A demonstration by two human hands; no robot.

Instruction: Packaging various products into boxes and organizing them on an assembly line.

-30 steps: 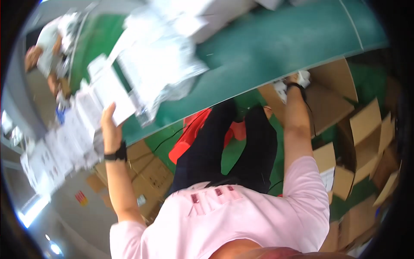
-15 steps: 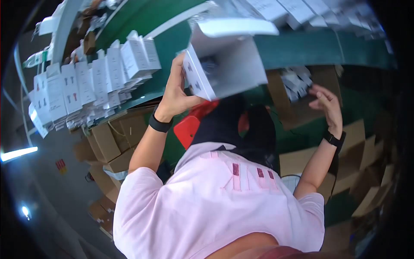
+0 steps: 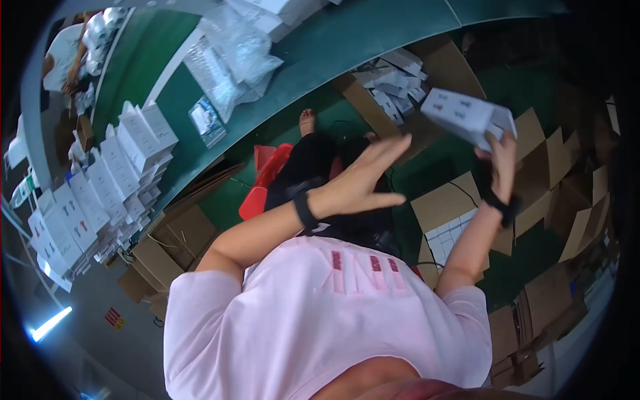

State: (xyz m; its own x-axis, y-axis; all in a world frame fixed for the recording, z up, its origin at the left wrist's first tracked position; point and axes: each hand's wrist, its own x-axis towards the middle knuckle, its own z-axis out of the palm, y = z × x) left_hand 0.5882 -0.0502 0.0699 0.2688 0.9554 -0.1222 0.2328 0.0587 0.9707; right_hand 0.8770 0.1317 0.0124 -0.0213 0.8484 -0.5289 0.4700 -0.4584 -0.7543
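A white product box [image 3: 460, 115] with small printed pictures hangs in the air to the right. My right hand [image 3: 501, 159] is closed on its near right end; the fingers partly hide that end. In front of my lap, my left hand [image 3: 363, 179] is stretched out with fingers straight and thumb apart, holding nothing. Just beyond the held box stands an open brown carton [image 3: 363, 100], in which white boxes and papers [image 3: 393, 80] lie jumbled.
Rows of upright white boxes [image 3: 123, 170] line the green table [image 3: 320, 57] at left. Bubble-wrap bags [image 3: 237, 60] and a small packet [image 3: 207, 122] lie nearby. A carton of neat white boxes [image 3: 445, 237] stands below my right forearm. Open cartons [image 3: 543, 170] crowd the right; a red stool [image 3: 257, 199] is under me.
The white box has passed from my left hand to my right and moved rightward. My left hand has let go and come across my lap. The view has shifted to the right.
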